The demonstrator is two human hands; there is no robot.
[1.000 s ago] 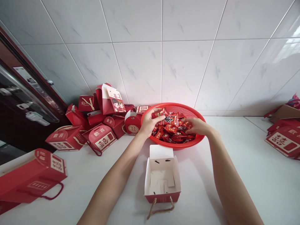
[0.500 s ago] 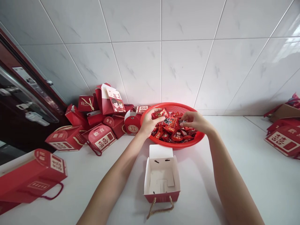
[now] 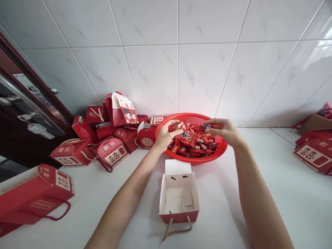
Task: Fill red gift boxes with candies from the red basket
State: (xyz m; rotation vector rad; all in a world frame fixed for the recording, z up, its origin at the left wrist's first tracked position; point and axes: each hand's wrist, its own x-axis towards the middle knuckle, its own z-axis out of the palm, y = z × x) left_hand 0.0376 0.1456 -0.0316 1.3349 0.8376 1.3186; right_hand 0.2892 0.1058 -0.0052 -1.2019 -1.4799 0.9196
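Observation:
A red plastic basket (image 3: 197,160) holds a heap of candies (image 3: 198,145) in red wrappers. Over its left side, my left hand (image 3: 167,135) is closed on a red-wrapped candy (image 3: 178,126). My right hand (image 3: 223,130), above the basket's right side, pinches a dark-wrapped candy (image 3: 205,128) between thumb and fingers. A large red packet with a black character (image 3: 186,135) lies on the heap near my left fingertips. In front of the basket stands a small red gift box (image 3: 179,218), lid up, white inside, with a twisted rope handle.
Several red gift boxes (image 3: 114,154) are piled at the left against the tiled wall (image 3: 155,79). A larger red box (image 3: 38,193) with a cord handle lies nearer on the left. More red boxes (image 3: 315,154) stand at the far right of the white counter (image 3: 269,173).
My right hand has risen slightly out of the heap and moved a little right, with the dark candy now showing between its fingers. My left hand has hardly moved.

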